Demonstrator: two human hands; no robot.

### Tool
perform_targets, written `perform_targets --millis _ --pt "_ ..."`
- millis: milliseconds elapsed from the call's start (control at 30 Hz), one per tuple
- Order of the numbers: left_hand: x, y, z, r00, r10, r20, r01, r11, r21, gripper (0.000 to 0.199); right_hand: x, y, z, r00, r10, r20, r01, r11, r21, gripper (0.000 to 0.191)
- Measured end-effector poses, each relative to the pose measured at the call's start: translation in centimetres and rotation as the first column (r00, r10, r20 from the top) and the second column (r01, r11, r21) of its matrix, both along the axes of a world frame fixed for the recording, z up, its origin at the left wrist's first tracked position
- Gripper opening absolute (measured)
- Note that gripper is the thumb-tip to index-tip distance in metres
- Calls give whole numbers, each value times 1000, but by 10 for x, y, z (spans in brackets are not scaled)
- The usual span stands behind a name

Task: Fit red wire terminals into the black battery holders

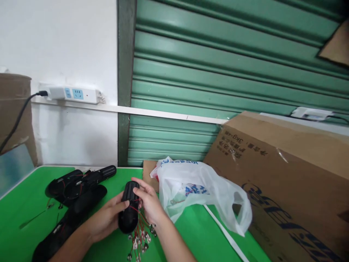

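Note:
A black, rounded plastic housing point(129, 220) with a ribbed end is held between both hands over the green table. My left hand point(107, 214) grips its side with the thumb across the middle. My right hand point(149, 202) is closed on the ribbed end, its thumb on top and fingers behind. Thin red wire runs across the housing near its middle. Below it lies a bundle of red wires with small shiny metal ends point(139, 240). To the left, several similar black housings point(79, 185) are piled up, with wires on them.
A white plastic bag point(177, 196) lies right of my hands, by a white strap point(225, 231). A large cardboard box point(272, 174) stands at the right. Behind are a green roller shutter point(174, 142) and a power strip point(81, 94) with a black cable. The green table point(16, 214) extends left.

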State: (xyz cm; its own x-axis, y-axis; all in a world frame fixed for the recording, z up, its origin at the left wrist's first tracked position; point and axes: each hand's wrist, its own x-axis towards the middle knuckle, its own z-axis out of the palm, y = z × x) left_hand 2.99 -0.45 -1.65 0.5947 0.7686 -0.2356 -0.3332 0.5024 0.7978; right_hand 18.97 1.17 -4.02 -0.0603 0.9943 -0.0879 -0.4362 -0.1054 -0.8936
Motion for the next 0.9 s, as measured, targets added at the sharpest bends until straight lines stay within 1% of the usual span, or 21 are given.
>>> perform_targets --millis 133,233,333,400,467,500,567,633,667,700,767,833,900 --pt "0 -1 0 1000 19 -8 -19 1000 12 59 1 1 -1 1000 8 -11 -8 1000 3 56" --pt "0 0 2 999 40 -14 -41 998 -39 58 2 0 0 1000 10 4 -10 1000 -2 58" --pt "0 3 2 999 43 -1 -43 996 -79 57 2 -1 1 1000 15 26 -16 1000 24 55" --pt "1 4 0 998 64 -20 -65 996 -62 56 1 -1 0 998 24 62 -28 998 60 53" --pt "3 4 -3 990 121 -67 -123 992 -25 53 0 -1 -2 992 15 126 -28 994 103 54" --pt "4 4 -4 983 163 -89 -164 987 -4 52 0 -1 -3 986 -12 166 -10 991 131 55" --pt "5 6 -8 961 255 -112 -252 967 38 50 2 -2 -4 955 -144 258 86 972 220 52" --pt "6 8 -10 936 336 -104 -330 941 72 49 6 -3 -3 878 -322 355 186 911 367 40" --pt "6 10 -11 927 363 -96 -356 931 83 47 9 -4 -1 830 -387 402 192 874 447 34" --pt "5 11 -12 921 379 -89 -372 924 90 46 12 -6 2 788 -422 448 158 842 515 31" --pt "4 12 -12 917 388 -91 -380 921 89 47 15 -9 7 737 -402 543 16 814 581 32" --pt "2 12 -11 916 390 -100 -382 920 84 52 14 -13 10 690 -352 632 -116 809 576 33" --pt "2 11 -11 913 392 -113 -386 920 75 59 10 -16 11 629 -344 698 -184 806 563 30"
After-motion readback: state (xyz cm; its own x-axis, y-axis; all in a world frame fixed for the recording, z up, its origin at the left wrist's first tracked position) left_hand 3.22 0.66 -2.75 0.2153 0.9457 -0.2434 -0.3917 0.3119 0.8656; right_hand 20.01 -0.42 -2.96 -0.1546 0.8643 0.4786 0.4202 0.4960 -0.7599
